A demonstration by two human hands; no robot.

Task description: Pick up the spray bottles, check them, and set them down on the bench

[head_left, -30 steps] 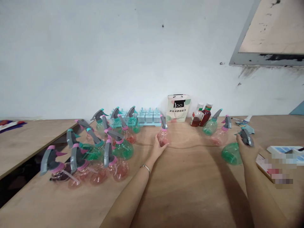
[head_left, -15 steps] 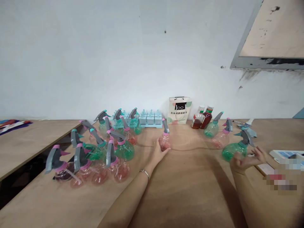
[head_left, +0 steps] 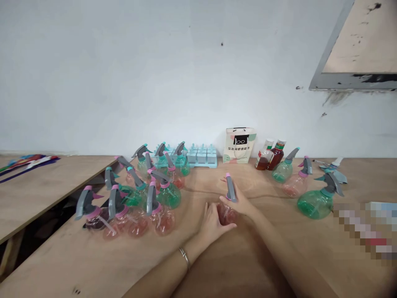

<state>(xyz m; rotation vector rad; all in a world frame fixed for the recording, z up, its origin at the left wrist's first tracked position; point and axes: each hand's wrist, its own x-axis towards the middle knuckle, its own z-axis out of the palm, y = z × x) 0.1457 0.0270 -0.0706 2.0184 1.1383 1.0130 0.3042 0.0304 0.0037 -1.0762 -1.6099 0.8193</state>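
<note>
In the middle of the table, a spray bottle [head_left: 226, 213] with a clear pinkish body and a grey and pink spray head stands between my hands. My left hand [head_left: 212, 223] cups the body from the left, thumb across the front. From the right, my right hand [head_left: 243, 203] reaches round the spray head, its fingers partly hidden behind it. Several similar bottles are grouped on the left, among them a green one [head_left: 170, 195] and a pink one [head_left: 163, 221]. On the right stand a large green bottle [head_left: 314, 203], a pink one [head_left: 294, 184] and a smaller green one [head_left: 281, 170].
Along the wall are a light-blue popsicle mould [head_left: 203, 159], a paper bag [head_left: 238, 149] and two bottles of dark red-brown liquid [head_left: 274, 159]. A gap separates this table from another table [head_left: 46, 186] on the left. Blurred-out items [head_left: 369, 227] lie at the right edge.
The pink spray bottle has come closer to me with my left hand on it. My right hand has left the large green bottle on the right and moved to this bottle's head.
</note>
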